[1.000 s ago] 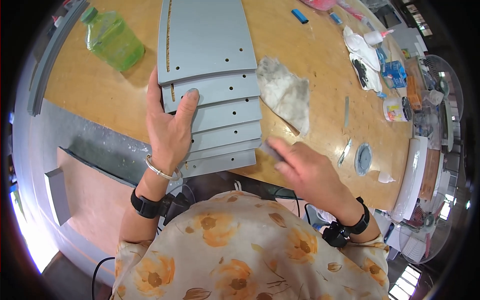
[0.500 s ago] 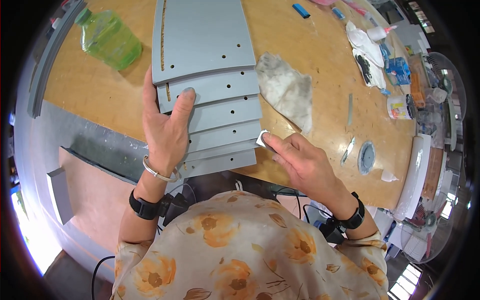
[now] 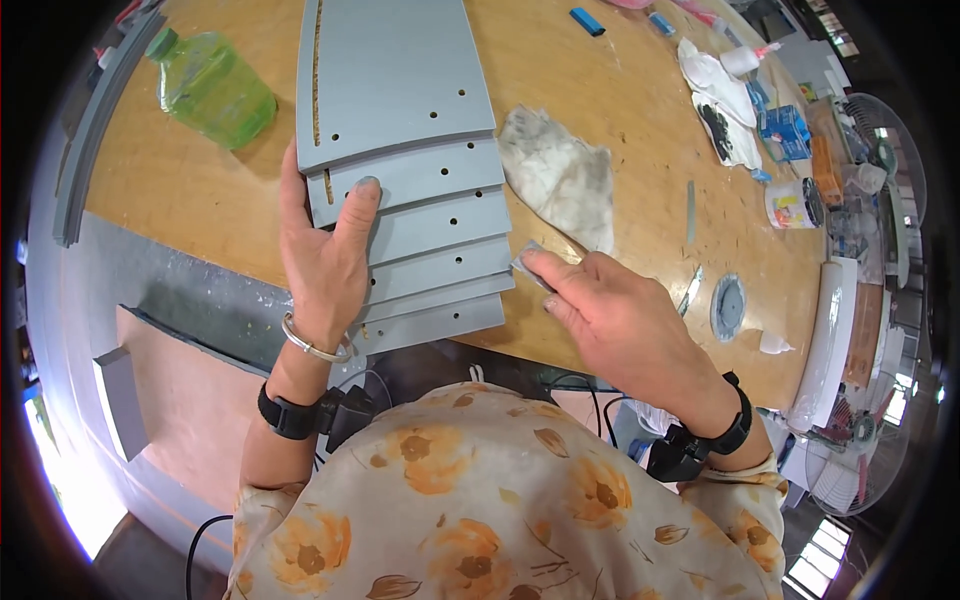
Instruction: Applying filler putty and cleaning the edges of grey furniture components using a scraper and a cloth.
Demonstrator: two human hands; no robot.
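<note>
A fanned stack of grey panels [image 3: 400, 75] with small drilled holes lies on the table, its lower boards stepping out toward me. Around the stack's left edge is my left hand [image 3: 328, 255], closed, thumb on top and fingers against the side. My right hand [image 3: 625, 315] pinches a small flat grey piece [image 3: 533, 262], perhaps folded sandpaper, between thumb and fingers. That piece is right beside the right edge of the lower panels; whether it touches them I cannot tell.
A green bottle [image 3: 212, 90] stands to the left. To the right lie a stained cloth [image 3: 560, 170], a thin blade-like strip [image 3: 690, 212], a round grey lid [image 3: 729, 307] and a white tub [image 3: 792, 204]. A blue block [image 3: 587, 21] sits farther back.
My right hand has shifted slightly up along the panels' right edge, and the small piece has tilted to show its grey face. My left hand keeps its hold on the stack.
</note>
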